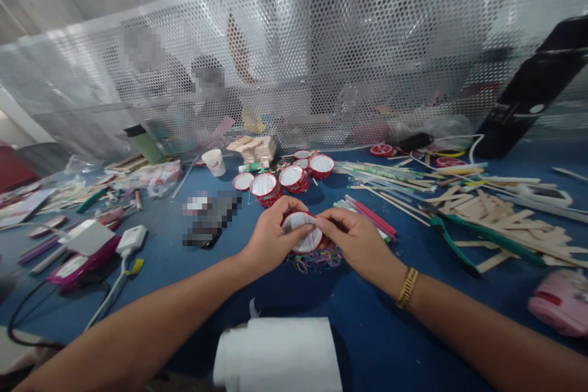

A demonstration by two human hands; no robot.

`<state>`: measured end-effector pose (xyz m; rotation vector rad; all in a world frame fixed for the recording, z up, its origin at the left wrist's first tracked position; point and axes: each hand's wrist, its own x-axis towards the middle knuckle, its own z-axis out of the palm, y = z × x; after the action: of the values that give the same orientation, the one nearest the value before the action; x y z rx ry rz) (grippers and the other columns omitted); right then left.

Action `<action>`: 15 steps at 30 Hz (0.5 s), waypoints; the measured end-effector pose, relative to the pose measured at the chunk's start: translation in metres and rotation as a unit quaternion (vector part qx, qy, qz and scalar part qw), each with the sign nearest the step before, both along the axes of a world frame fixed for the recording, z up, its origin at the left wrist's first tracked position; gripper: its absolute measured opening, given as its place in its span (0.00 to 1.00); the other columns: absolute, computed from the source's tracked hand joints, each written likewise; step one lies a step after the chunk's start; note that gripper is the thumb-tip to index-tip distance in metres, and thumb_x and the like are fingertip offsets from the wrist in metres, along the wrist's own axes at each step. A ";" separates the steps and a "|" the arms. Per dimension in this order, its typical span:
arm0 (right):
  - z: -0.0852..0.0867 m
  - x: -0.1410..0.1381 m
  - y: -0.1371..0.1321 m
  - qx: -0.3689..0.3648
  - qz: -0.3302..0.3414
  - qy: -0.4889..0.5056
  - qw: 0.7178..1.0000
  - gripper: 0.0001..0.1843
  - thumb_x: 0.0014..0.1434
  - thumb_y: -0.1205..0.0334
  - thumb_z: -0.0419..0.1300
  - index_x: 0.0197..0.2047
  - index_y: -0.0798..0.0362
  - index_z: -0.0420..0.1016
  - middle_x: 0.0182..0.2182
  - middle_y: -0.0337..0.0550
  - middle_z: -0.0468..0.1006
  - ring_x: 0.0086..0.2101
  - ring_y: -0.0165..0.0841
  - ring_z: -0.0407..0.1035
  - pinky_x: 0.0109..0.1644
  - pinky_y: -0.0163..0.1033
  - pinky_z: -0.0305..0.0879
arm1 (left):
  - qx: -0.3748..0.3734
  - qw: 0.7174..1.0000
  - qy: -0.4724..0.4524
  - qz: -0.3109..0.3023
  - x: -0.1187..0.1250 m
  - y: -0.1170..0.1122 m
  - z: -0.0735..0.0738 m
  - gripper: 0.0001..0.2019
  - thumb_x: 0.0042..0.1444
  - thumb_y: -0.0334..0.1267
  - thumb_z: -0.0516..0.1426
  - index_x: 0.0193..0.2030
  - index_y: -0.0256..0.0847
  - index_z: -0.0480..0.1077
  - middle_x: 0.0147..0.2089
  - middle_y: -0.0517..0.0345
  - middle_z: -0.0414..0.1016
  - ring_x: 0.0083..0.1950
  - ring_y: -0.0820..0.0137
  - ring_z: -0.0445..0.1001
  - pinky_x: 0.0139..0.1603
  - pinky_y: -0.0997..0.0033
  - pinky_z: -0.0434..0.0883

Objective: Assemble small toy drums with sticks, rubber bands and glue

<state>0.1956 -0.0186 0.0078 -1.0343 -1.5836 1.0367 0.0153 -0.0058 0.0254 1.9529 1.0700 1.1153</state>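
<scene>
Both my hands meet over the middle of the blue table (376,331). My left hand (271,236) curls round a cut-down red and white paper cup (303,231) from the left. On its right rim my right hand (356,239), with a gold bracelet at the wrist, pinches the same cup. A tangle of coloured rubber bands (315,260) lies on the table just under the cup. Behind my hands stand several more red and white cut cups (285,180).
Wooden craft sticks (505,217) and green-handled pliers (463,236) lie to the right, with coloured straws (372,214) nearer. A white paper roll (280,355) sits at the front edge. A glue gun (124,257) lies left. A perforated metal screen (321,55) closes the back.
</scene>
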 end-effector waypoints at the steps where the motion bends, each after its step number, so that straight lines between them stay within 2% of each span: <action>1: 0.000 0.000 0.000 0.001 0.002 -0.001 1.000 0.17 0.60 0.46 0.58 0.34 0.51 0.76 0.24 0.39 0.76 0.27 0.31 0.69 0.31 0.36 0.66 | -0.001 1.000 -0.003 -0.001 0.000 0.000 0.000 0.12 0.55 0.41 0.63 0.41 0.39 0.68 0.35 0.60 0.74 0.34 0.72 0.71 0.34 0.74 0.67; 5: -0.001 0.001 0.001 0.005 -0.004 -0.012 1.000 0.16 0.61 0.47 0.58 0.33 0.51 0.76 0.24 0.38 0.76 0.26 0.30 0.68 0.31 0.36 0.65 | 0.001 1.000 0.012 0.006 -0.001 0.002 0.000 0.10 0.60 0.44 0.58 0.43 0.39 0.70 0.35 0.59 0.74 0.33 0.72 0.69 0.33 0.74 0.66; 9: -0.003 0.003 0.004 0.001 -0.011 0.015 1.000 0.17 0.61 0.47 0.58 0.33 0.52 0.75 0.25 0.38 0.75 0.26 0.30 0.68 0.32 0.36 0.65 | -0.004 1.000 0.010 0.006 -0.003 0.006 -0.002 0.14 0.63 0.46 0.54 0.49 0.39 0.71 0.38 0.56 0.75 0.35 0.70 0.69 0.35 0.72 0.66; 12: -0.001 0.005 0.005 -0.011 -0.016 0.040 0.999 0.18 0.60 0.45 0.59 0.34 0.52 0.76 0.25 0.38 0.76 0.26 0.30 0.69 0.33 0.37 0.66 | -0.008 1.000 0.020 -0.001 -0.003 0.008 -0.003 0.14 0.63 0.48 0.54 0.41 0.38 0.71 0.36 0.56 0.74 0.36 0.70 0.69 0.36 0.72 0.66; 15: 0.003 0.006 0.006 -0.020 -0.033 0.055 0.998 0.20 0.60 0.43 0.58 0.36 0.53 0.77 0.27 0.40 0.78 0.26 0.30 0.70 0.32 0.38 0.68 | -0.033 0.999 0.003 0.012 -0.003 0.010 -0.004 0.16 0.60 0.50 0.56 0.35 0.37 0.69 0.30 0.60 0.69 0.31 0.72 0.65 0.32 0.74 0.63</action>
<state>0.2018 -0.0127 0.0110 -1.0325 -1.4368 1.0671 0.0119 0.0041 0.0215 1.8962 1.1231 1.0744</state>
